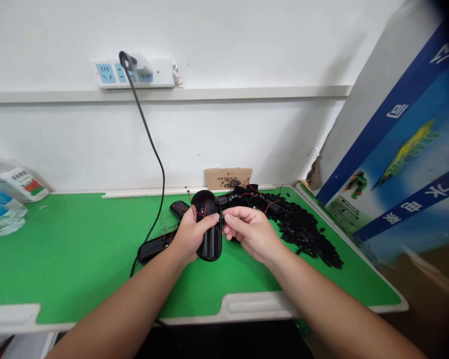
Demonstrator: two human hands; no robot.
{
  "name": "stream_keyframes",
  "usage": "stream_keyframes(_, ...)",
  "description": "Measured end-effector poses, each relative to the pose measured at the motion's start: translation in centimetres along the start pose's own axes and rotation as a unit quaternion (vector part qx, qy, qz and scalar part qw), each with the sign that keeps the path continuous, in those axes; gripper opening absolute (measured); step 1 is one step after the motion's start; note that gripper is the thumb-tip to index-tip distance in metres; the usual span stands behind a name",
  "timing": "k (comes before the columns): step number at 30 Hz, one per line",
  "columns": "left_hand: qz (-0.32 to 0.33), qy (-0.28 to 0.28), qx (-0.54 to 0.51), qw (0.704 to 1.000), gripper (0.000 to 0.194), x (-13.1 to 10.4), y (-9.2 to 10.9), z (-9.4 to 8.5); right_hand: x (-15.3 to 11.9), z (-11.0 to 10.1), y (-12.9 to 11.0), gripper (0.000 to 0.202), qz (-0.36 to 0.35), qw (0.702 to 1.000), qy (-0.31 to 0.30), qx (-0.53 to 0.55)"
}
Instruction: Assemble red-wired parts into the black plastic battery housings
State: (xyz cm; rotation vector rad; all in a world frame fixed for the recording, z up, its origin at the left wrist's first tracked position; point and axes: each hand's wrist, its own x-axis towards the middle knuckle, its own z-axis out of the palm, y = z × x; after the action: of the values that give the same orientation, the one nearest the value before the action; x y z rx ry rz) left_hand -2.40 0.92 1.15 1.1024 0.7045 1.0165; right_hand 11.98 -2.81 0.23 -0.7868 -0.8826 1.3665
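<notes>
The table's green top (82,259) has a white rim (260,305). Two plastic bottles (24,183) occupy the left end. Black housings (153,249) with red wires lie near the centre. A loose heap of small black parts (305,224) extends toward the right edge.

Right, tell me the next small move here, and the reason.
Probably ease the right hand gently in against the near side edge of the black casing. The left hand grips the casing, and the right hand's thumb and finger are bent together just beside that edge; whether they pinch something small is unclear.
</notes>
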Motion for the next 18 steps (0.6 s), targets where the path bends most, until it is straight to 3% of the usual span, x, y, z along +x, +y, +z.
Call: stream_keyframes(18, 0.012, 0.030, 0.015, 0.999, 0.037, 0.0, -0.9, 0.1, 0.3, -0.2, 1.4, 0.031, -0.040, 0.995, 0.059, -0.067)
